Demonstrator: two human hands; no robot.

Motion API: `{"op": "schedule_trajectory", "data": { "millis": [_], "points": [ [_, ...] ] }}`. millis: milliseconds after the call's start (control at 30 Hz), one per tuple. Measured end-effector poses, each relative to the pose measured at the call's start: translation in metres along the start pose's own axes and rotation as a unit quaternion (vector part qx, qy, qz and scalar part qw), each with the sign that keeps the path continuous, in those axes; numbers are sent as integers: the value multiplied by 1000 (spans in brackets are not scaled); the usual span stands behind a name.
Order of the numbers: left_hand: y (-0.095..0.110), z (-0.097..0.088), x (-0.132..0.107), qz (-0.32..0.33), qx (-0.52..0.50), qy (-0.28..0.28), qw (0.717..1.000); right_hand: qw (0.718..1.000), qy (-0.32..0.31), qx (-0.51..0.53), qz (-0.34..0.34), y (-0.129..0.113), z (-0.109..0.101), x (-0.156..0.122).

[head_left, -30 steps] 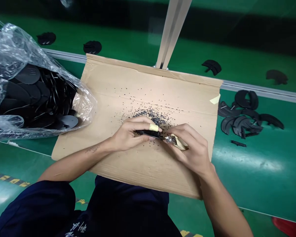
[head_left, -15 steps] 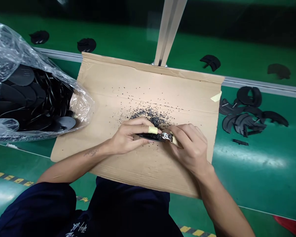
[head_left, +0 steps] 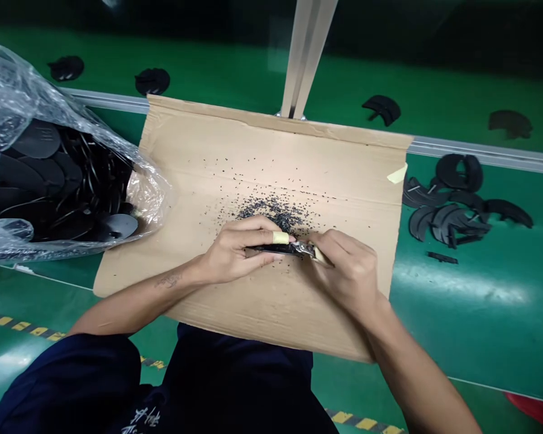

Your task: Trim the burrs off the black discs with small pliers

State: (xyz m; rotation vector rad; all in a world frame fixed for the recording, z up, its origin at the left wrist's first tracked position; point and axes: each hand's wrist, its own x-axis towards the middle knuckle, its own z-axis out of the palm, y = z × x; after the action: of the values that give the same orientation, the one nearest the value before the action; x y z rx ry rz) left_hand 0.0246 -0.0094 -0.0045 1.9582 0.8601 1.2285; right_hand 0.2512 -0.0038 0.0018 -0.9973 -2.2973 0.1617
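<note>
My left hand [head_left: 238, 250] pinches a black plastic part [head_left: 276, 248] between thumb and fingers; yellow tape wraps one finger. Closed round small metal nippers [head_left: 304, 248] is my right hand [head_left: 346, 265], and their jaws meet the right end of the part. The handles are mostly hidden in the palm, with a pale yellow bit showing. Both hands are over a cardboard sheet [head_left: 235, 307]. Behind the fingers lies a heap of tiny black plastic scraps [head_left: 278, 214], scattered thinner toward the back.
At left a clear plastic bag [head_left: 151, 193] holds many black discs [head_left: 36, 141]. Several curved black parts [head_left: 457, 223] lie in a pile on the green table [head_left: 479, 325] at right. A metal post [head_left: 308, 57] rises behind the cardboard, by an aluminium rail [head_left: 493, 157].
My right hand and the nippers have turned slightly, with the jaws tilting at the part's end. My left hand keeps its hold almost unmoved. The view has shifted a little.
</note>
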Motion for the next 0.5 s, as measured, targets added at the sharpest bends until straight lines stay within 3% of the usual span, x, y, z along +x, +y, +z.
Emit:
{"op": "schedule_trajectory", "data": {
  "millis": [100, 267, 333, 500],
  "points": [
    [2, -1, 1, -10, 22, -1, 1000, 992, -5, 115, 59, 2, 1, -2],
    [4, -2, 2, -7, 62, -32, 998, 999, -26, -23, 38, 6, 4, -3],
    [4, -2, 3, 1, 95, -35, 995, 998, -45, -30, 31, 6, 5, -2],
    [1, -7, 4, -6, 67, 24, 997, 981, -36, 145, 127, 1, 0, 4]
  ]
}}
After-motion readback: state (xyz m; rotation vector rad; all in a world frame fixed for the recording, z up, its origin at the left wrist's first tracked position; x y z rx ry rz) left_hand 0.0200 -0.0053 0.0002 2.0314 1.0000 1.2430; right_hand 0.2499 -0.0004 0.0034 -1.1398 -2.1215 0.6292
